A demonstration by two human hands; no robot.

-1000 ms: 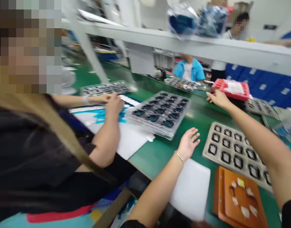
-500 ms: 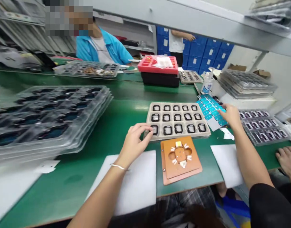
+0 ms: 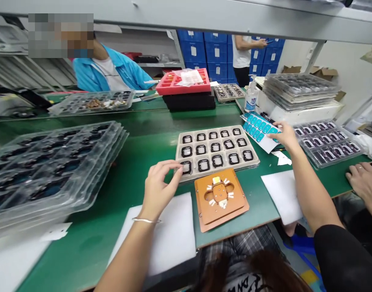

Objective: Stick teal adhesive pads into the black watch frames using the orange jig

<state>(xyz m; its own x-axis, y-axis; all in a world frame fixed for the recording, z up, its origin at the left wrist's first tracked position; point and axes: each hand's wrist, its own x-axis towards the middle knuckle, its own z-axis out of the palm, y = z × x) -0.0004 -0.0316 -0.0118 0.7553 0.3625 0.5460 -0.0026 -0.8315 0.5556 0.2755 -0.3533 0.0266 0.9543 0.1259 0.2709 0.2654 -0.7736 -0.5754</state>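
Note:
My left hand (image 3: 161, 182) is at the near left corner of a beige tray (image 3: 214, 172), its thumb and forefinger closed on the left edge of a black watch-case frame (image 3: 186, 167). That frame still lies in its pocket; several like it fill the tray. My right hand (image 3: 286, 136) pinches the right side of a sheet of blue stickers (image 3: 259, 129); the fingertips partly hide what they grip. Close in front of the tray lies an orange fixture plate (image 3: 221, 211) with a rounded recess, white pads and a yellow square.
Stacked clear trays (image 3: 61, 162) of dark parts stand at left. White foam sheets (image 3: 174, 235) lie along the front edge. A pump bottle (image 3: 251, 97), a red divided box (image 3: 186, 83) and a tray of parts (image 3: 328, 142) stand beyond. Another person's hand (image 3: 365, 182) rests at right.
The view has shifted, moving the bench leftward in the picture. My left hand stays at the same frame. Under my right hand, the sticker sheet's near part now looks bent, showing more white.

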